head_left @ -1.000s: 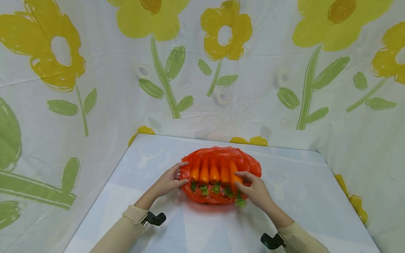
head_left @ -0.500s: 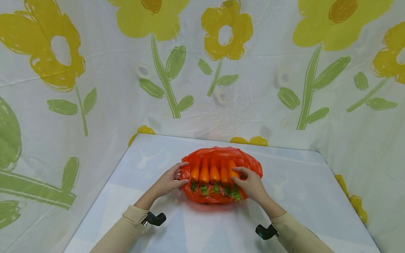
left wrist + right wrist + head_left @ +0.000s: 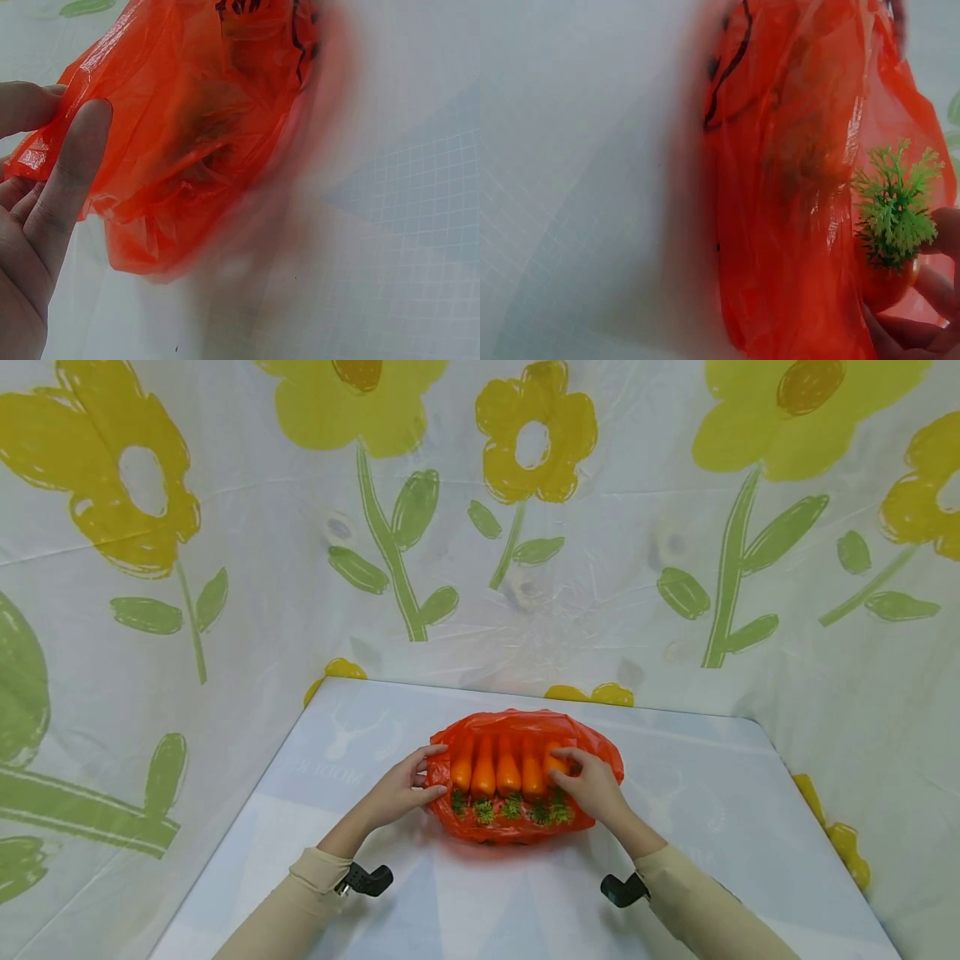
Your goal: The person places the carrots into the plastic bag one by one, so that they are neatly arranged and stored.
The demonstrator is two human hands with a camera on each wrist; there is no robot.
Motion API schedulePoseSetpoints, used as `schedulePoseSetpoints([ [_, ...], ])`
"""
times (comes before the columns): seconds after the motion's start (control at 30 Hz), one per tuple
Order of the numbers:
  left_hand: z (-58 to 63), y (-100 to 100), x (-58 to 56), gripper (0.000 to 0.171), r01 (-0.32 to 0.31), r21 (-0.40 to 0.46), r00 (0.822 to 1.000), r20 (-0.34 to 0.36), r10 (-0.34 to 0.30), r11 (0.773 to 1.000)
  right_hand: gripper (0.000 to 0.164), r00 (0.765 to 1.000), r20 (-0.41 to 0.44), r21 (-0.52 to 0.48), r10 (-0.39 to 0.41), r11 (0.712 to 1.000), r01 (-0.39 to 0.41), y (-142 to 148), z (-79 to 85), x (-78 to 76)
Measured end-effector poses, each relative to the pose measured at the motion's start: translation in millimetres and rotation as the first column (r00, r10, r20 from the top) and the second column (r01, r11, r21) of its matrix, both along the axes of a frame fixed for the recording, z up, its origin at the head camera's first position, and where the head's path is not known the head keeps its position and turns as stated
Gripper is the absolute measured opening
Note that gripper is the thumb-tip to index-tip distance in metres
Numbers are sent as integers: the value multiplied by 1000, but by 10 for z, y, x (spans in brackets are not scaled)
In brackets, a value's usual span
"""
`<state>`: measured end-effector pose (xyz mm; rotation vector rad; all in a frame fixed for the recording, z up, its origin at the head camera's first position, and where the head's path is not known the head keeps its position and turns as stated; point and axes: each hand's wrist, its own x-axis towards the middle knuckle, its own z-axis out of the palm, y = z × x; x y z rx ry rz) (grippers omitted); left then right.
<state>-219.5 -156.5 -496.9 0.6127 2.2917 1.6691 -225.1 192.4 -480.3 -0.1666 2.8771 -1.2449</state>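
Observation:
A red plastic bag [image 3: 517, 835] lies on the table with its mouth spread wide. Several orange carrots [image 3: 484, 772] sit side by side in it, green leafy tops toward the person. My left hand [image 3: 399, 789] pinches the bag's left edge; in the left wrist view, thumb and fingers have the thin red film [image 3: 150, 127] between them. At the right end of the row, my right hand [image 3: 596, 787] holds the last carrot [image 3: 553, 765] between thumb and fingers. Its leafy top [image 3: 896, 210] shows in the right wrist view, where the hand [image 3: 937, 300] is partly out of frame.
The pale patterned table [image 3: 360, 910] extends around the bag. Behind it and at the sides hangs a white curtain [image 3: 600, 568] printed with yellow flowers. Black wrist devices [image 3: 367, 880] sit at both cuffs.
My right hand has moved left with the last carrot. Its leafy top, earlier hanging over the bag's near edge, is now inside, level with the others. The left hand has stayed still.

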Motion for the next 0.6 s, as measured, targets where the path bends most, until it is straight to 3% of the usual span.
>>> schedulePoseSetpoints([
  [0.6,7,-13,9,67,-16,-17,1000,4,16,1000,40,997,62,80,38,996,-43,75,-136,-98],
])
